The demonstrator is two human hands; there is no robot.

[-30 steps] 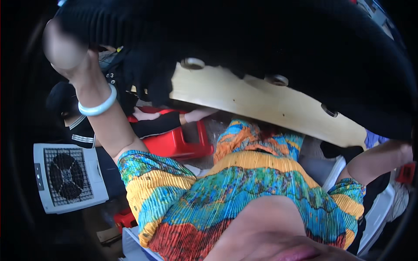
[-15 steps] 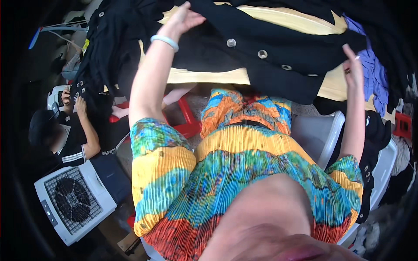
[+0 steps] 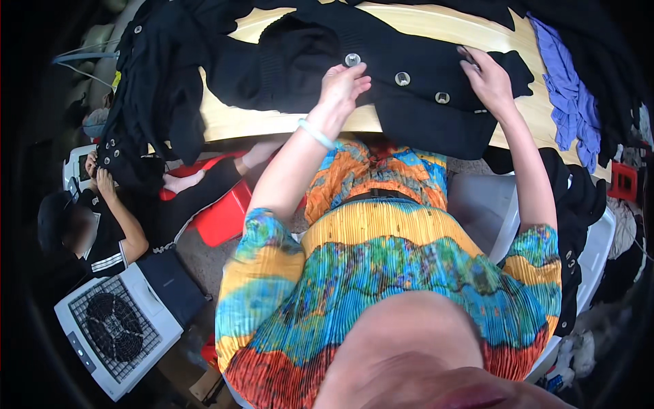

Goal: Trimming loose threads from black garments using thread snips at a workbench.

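Note:
A black knit cardigan (image 3: 422, 126) with large silvery buttons lies spread across the table in front of me. My left hand (image 3: 345, 87) is closed at its front, thumb and finger pinching the knit just beside one button (image 3: 352, 60). Farther right along the same garment, my right hand (image 3: 489, 78) touches the cloth with thumb and forefinger bent and a gap between them. Two more buttons, one of them a round button (image 3: 402, 79), show between my hands.
Light wooden table (image 3: 228, 126) holds more black garments (image 3: 157, 75) at left and a purple cloth (image 3: 562, 88) at right. A grey-white bin (image 3: 599, 245) with dark clothes stands at my right. Left are a co-worker (image 3: 75, 232), a red stool (image 3: 225, 211) and a fan unit (image 3: 112, 327).
Both hands have moved inward from the cardigan's outer ends. My left hand came right and nearer, to the button; my right hand shifted left. The cardigan now lies flatter on the table.

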